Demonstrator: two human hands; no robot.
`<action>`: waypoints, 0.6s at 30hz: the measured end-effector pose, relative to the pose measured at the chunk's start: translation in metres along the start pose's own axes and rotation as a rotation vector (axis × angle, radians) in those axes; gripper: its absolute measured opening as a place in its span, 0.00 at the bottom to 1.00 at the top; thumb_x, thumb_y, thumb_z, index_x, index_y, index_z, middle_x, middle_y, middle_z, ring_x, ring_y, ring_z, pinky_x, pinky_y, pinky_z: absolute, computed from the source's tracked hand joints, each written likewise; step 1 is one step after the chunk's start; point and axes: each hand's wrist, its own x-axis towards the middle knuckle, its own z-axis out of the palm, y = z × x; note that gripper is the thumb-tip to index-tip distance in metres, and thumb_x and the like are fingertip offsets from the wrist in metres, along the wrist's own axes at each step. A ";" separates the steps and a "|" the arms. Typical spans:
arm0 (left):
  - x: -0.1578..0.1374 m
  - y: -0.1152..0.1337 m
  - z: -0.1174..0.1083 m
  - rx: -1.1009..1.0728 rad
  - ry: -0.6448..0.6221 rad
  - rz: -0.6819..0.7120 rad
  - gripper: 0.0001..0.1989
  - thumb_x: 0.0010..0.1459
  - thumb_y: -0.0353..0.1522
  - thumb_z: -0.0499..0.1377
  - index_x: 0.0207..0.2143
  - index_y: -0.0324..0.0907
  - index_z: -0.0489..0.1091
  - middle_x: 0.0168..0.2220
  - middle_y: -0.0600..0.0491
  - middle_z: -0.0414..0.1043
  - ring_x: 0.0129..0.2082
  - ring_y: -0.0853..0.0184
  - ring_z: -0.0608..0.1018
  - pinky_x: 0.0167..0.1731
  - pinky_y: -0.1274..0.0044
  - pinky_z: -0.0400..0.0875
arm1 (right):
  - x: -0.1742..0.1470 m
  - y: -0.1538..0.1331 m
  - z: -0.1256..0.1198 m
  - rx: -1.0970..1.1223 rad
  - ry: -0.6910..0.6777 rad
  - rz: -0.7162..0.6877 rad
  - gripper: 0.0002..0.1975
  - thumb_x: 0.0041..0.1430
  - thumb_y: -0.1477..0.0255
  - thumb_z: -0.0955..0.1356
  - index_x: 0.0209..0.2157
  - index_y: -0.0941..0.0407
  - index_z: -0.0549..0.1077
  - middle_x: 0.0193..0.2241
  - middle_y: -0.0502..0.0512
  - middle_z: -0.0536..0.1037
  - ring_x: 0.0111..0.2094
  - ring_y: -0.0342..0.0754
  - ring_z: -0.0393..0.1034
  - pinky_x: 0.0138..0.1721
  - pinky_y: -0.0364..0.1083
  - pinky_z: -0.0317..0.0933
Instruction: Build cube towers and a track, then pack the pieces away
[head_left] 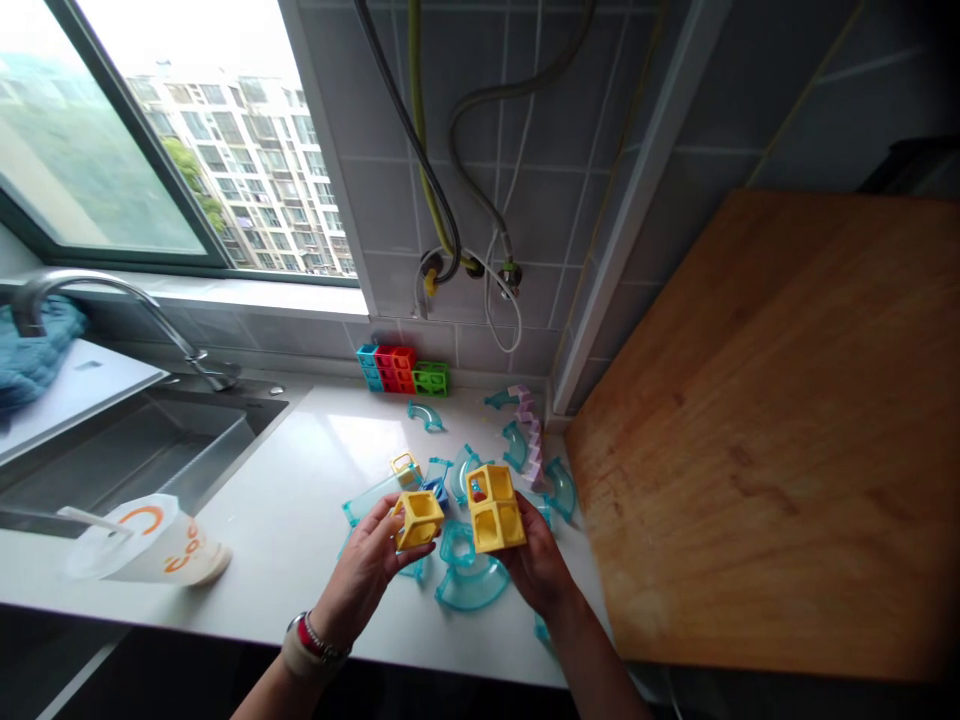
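Observation:
My left hand (373, 548) grips a single yellow cube block (420, 520) with open round holes in its faces. In my right hand (541, 560) is a pair of joined yellow cube blocks (496, 508), one above the other. A small gap separates the two yellow pieces, both held above the counter. Beneath and around them lie several translucent teal track pieces, among them a wide curved one (472, 585). Another yellow block (406, 468) and a blue piece (435, 490) sit just behind my left hand, partly hidden.
Red blocks (395, 370), with blue and green ones beside them, stand by the wall. A lilac stepped piece (529, 435) lies at the right. A drink cup (150, 540) stands at the left near the sink (247, 440). A large wooden board (772, 440) leans on the right.

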 end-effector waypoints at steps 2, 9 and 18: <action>-0.004 0.001 -0.005 0.004 0.027 0.015 0.20 0.58 0.39 0.69 0.50 0.42 0.70 0.46 0.46 0.80 0.43 0.57 0.84 0.41 0.67 0.83 | -0.003 0.002 -0.001 0.042 0.027 0.026 0.18 0.58 0.66 0.77 0.50 0.52 0.78 0.49 0.55 0.83 0.42 0.49 0.79 0.38 0.46 0.76; -0.014 0.004 -0.013 0.003 0.084 0.058 0.21 0.56 0.37 0.70 0.50 0.43 0.70 0.48 0.48 0.79 0.43 0.59 0.84 0.41 0.67 0.83 | -0.007 0.014 -0.005 0.209 0.103 0.128 0.13 0.63 0.63 0.73 0.47 0.53 0.79 0.45 0.53 0.85 0.40 0.48 0.80 0.41 0.48 0.76; -0.015 0.002 -0.023 0.024 0.080 0.092 0.24 0.58 0.39 0.69 0.54 0.45 0.68 0.54 0.45 0.77 0.44 0.57 0.83 0.41 0.65 0.82 | -0.011 0.010 0.009 0.047 0.115 0.129 0.20 0.63 0.58 0.72 0.52 0.54 0.75 0.48 0.55 0.82 0.39 0.48 0.78 0.35 0.45 0.74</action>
